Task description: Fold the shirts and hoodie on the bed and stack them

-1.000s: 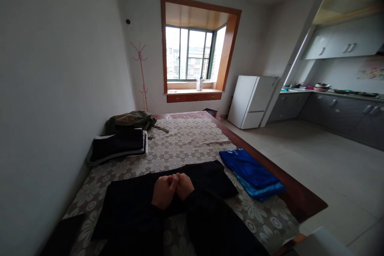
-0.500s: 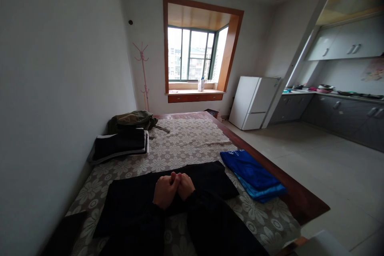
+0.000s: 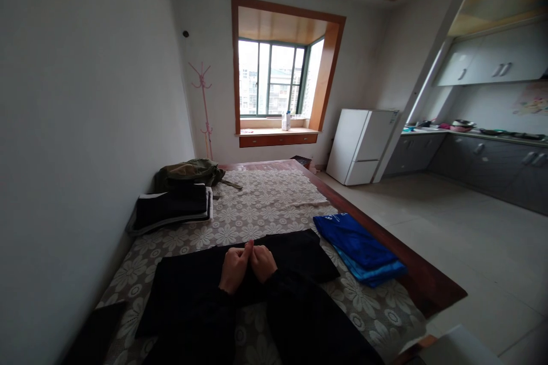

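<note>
So the black cloth lies spread wide on the counter, right in front of the person, probably put there so both arms reach it easily. Left hand and right hand meet over its middle, fingers curled into fists, thumbs up side by side. Nothing pokes out of either, but the palms are hidden, and I can't tell if they rest on the fabric or hover. Looks like a resting pose to me.

Going round from the hands: blue folded cloth at 3 o'clock, dark folded pile at 10, backpack just behind it around 11. My guess is they sit near the sides to leave the middle for the black one. White fridge is well off at 1-2 o'clock. Biggest nuisance is the black sleeves: they cover the near edge and blend right in.
</note>
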Action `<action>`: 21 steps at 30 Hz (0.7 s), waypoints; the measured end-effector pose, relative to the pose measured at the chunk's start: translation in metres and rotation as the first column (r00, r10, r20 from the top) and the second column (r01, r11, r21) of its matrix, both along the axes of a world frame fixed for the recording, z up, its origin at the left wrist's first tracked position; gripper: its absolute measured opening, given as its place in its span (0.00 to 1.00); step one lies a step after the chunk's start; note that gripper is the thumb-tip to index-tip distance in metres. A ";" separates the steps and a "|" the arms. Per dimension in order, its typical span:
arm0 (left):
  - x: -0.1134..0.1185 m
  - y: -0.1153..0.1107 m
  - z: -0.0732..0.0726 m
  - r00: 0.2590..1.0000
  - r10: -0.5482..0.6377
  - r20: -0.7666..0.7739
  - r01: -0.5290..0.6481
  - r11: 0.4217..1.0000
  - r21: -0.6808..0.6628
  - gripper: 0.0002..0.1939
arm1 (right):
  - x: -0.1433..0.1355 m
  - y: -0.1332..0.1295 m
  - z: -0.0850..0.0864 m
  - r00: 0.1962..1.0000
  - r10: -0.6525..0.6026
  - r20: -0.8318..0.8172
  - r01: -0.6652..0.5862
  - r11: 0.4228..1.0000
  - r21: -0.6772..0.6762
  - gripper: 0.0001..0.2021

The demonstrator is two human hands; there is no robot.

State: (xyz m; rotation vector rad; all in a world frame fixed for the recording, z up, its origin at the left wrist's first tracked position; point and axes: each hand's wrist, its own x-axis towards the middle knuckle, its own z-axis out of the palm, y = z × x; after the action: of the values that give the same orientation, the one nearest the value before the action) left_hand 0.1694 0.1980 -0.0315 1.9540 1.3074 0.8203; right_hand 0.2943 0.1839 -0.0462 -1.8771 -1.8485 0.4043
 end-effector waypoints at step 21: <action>-0.027 -0.045 -0.007 0.829 0.120 -0.546 0.033 0.965 0.262 0.29 | -0.002 -0.047 0.010 0.951 0.154 0.269 -0.167 0.986 0.025 0.27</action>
State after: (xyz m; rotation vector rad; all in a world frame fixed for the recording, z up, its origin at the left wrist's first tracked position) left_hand 0.1422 0.1530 -0.0385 2.5092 1.6437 0.4603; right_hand 0.2927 0.1366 -0.0362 -1.8284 -2.1764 0.1640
